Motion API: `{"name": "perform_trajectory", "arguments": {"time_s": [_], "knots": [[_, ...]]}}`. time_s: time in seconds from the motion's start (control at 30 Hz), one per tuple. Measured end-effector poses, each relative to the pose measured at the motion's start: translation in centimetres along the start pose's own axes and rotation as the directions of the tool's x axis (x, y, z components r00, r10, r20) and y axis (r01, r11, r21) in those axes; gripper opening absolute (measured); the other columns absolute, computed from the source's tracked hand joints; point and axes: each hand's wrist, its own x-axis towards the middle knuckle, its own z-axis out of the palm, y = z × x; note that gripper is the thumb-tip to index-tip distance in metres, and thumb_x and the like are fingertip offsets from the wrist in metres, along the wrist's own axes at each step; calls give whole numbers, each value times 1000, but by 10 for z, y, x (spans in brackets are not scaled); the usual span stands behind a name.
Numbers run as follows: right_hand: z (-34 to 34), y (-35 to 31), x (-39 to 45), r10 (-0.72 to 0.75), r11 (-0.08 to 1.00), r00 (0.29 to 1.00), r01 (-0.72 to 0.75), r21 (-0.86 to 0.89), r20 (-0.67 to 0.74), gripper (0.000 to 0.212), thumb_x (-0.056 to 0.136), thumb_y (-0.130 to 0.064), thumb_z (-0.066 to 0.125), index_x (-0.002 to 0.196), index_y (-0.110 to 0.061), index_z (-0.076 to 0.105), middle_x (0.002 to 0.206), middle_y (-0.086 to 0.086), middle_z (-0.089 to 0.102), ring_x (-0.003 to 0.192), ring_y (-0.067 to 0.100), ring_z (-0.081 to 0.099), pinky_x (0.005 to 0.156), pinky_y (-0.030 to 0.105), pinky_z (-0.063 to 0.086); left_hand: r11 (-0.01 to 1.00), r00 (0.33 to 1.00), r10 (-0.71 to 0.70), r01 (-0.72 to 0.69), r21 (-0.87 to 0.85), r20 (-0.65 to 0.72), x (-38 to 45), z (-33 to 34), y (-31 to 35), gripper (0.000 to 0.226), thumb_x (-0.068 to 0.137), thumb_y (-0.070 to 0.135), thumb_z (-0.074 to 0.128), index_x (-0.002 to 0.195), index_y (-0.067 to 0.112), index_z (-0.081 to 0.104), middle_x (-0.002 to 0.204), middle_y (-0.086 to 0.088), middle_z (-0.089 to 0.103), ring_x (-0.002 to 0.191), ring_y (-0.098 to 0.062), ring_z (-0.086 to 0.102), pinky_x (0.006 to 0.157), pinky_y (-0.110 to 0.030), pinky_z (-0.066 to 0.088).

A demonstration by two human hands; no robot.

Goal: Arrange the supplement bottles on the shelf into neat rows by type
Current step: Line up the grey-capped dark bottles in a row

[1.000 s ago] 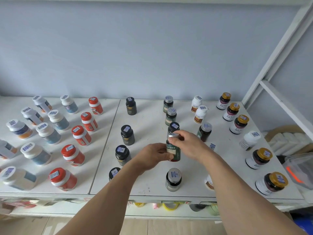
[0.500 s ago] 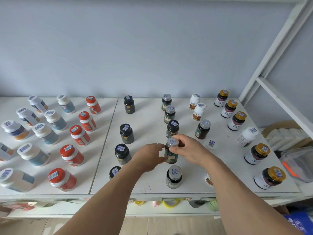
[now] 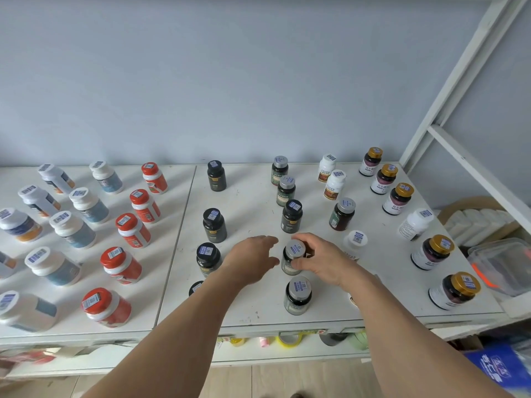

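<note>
My right hand (image 3: pixel 324 259) grips a dark green bottle with a silver cap (image 3: pixel 293 251), which stands upright on the white shelf (image 3: pixel 253 202). My left hand (image 3: pixel 251 261) hovers just left of it, fingers relaxed, not touching. The held bottle sits in a middle column between a black-capped bottle (image 3: pixel 291 215) behind and another silver-capped bottle (image 3: pixel 298 294) in front. To the left run rows of black bottles (image 3: pixel 214 225), red bottles (image 3: pixel 133 229) and white-and-blue bottles (image 3: pixel 71 228). Gold-capped bottles (image 3: pixel 398 198) line the right edge.
Two white bottles with brown labels (image 3: pixel 333 183) stand at the back right, and a dark red bottle (image 3: pixel 342 215) beside them. A white slanted frame (image 3: pixel 459 81) rises at the right. A clear plastic box (image 3: pixel 502 265) sits beyond the shelf edge. Tape rolls (image 3: pixel 287 338) lie on the lower shelf.
The silver-capped bottle came down from both hands onto the shelf. My left hand let go and drew slightly left; my right hand still holds the bottle.
</note>
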Motion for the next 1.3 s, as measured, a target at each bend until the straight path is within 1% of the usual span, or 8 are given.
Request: {"name": "perform_trajectory", "arguments": {"time_s": [0.13,0.3,0.53,0.73,0.9,1.03,1.13,1.3], "knots": [[-8,-11,6,-17,996,1000,17,83,-4,61,79,-24,75,135,-30,51,134,-10,57,122,4,52,108,31,40,1000,1000,-9,9,-10,-15,7,-7,0,52,94,35,57,142,25,42,137,5,54,122,-19,52,96,-31,44],[-33,-28,35,-42,999,976,42,-8,-212,52,88,-28,67,136,-21,51,137,0,56,124,10,52,104,27,39,997,998,-59,58,-53,-20,21,-16,2,52,93,35,58,142,24,43,137,4,55,121,-20,53,97,-33,46],[-45,-36,82,-52,976,992,26,-215,-117,70,87,-33,67,148,-24,35,151,0,43,134,20,44,102,29,36,972,984,-180,177,-156,-5,51,-15,3,56,92,36,61,143,22,42,138,3,55,123,-19,53,100,-31,43],[-51,-35,97,-86,964,994,66,-259,-66,54,88,-31,67,138,-26,48,130,5,60,111,22,57,85,27,42,928,970,-241,237,-288,22,72,-7,1,66,88,39,65,146,26,37,139,7,53,125,-15,51,102,-31,42],[-63,-45,92,-93,970,996,88,-227,-10,53,89,-34,66,138,-24,50,132,2,59,114,18,56,87,26,41,864,969,-230,245,-440,89,78,-8,3,74,83,38,71,146,26,35,137,8,53,124,-11,50,102,-30,43],[-69,-57,90,-93,980,996,93,-178,7,41,88,-35,68,126,-22,60,119,0,63,109,19,59,90,32,45,790,973,-189,232,-568,134,80,-10,3,45,80,31,74,123,31,60,116,9,67,110,-12,60,99,-36,47],[-69,-58,93,-80,988,997,78,-132,-9,33,85,-38,70,113,-21,67,109,0,68,103,19,63,90,34,48,710,970,-151,241,-662,191,79,-12,3,29,78,29,76,104,37,66,106,10,72,105,-14,64,99,-38,48],[-67,-52,96,-26,999,998,24,-40,-49,33,80,-46,72,103,-23,72,101,-6,72,97,13,65,94,38,51,634,962,-118,265,-727,247,77,-16,1,35,81,29,76,114,28,66,110,1,71,112,-23,62,96,-34,45]]}}
